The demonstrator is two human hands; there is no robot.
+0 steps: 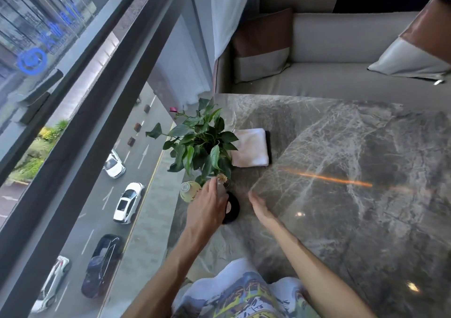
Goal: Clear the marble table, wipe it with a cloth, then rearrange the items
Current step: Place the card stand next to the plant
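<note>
The grey marble table (341,171) fills the right half of the view. At its left edge by the window stand a leafy green plant (200,144), a pale yellow bottle (189,190), a small jar of sticks (223,179) and a round black object (231,207). A folded white cloth (250,146) lies flat behind the plant on something dark. My left hand (207,205) reaches over the black object, fingers touching the jar; whether it grips anything I cannot tell. My right hand (260,205) hovers just right of the black object, fingers apart, holding nothing.
A large window (73,122) runs along the left, showing a street with cars far below. A beige sofa (341,80) with two brown-and-white cushions (262,49) stands behind the table's far edge. A white curtain (227,12) hangs at the corner.
</note>
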